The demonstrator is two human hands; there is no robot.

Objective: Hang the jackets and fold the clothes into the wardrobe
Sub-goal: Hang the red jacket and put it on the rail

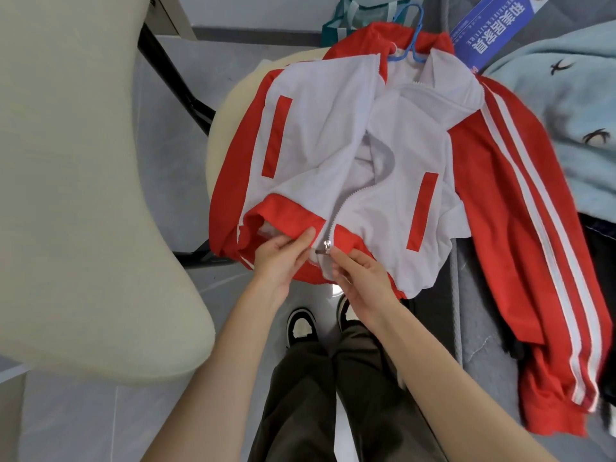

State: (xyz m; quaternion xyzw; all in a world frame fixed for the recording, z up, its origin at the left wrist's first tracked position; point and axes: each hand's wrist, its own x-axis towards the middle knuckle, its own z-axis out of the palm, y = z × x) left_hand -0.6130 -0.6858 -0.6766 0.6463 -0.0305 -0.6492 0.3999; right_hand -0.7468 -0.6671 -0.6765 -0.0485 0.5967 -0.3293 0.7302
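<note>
A red and white jacket (pixel 333 135) lies front up on a round cream stool (pixel 220 128), with a blue hanger (pixel 405 50) in its collar. Its zip is joined at the red hem and open above. My left hand (pixel 283 253) pinches the hem just left of the zip. My right hand (pixel 358 275) pinches the metal zip slider (pixel 325 246) at the hem. One red sleeve with white stripes (pixel 550 261) hangs off to the right.
A pale blue garment with dark bird marks (pixel 566 105) lies at the right on a grey surface. A cream chair (pixel 83 195) fills the left. A teal bag (pixel 350 15) sits beyond the stool. My shoes stand on the grey floor below.
</note>
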